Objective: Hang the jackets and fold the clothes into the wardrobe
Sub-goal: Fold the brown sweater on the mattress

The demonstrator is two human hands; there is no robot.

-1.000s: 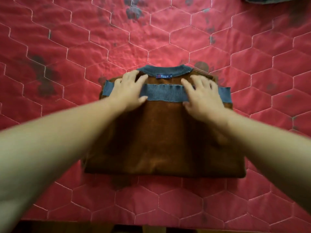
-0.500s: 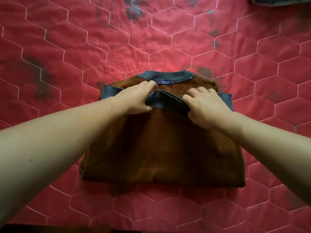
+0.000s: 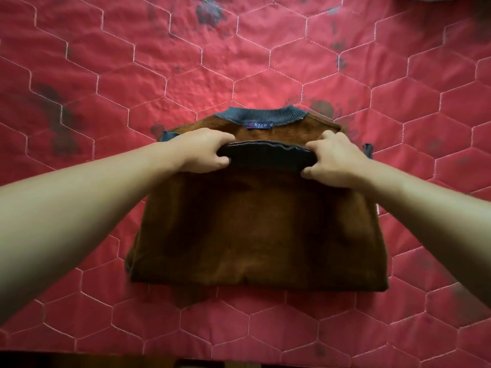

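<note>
**Item:** brown sweater, one piece, lying in the middle of the red quilt with hexagon stitching.

**Condition:** partly folded. The body is doubled into a broad rectangle. The blue-grey collar lies at the far edge with a small blue label just below it. The fold line is at the near edge. Bits of ribbed trim show at the left and right sides.

**Ribbed hem band:** raised off the brown cloth beneath it and bowed upward between the two hands.

**Left hand:** fingers curled over the left end of the band, thumb under it, grasping it.

**Right hand:** fingers bent over the right end of the band, thumb tucked below, grasping it.

**Progress, as judged:** this one garment is mid-fold. The sleeves appear already tucked in and one lengthwise fold is made. At least a further fold or a squaring-up seems to remain, then carrying it to the wardrobe, which is not in view. No hangers, jackets or stacked clothes show, so how much of the wider task is done cannot be told.
</note>
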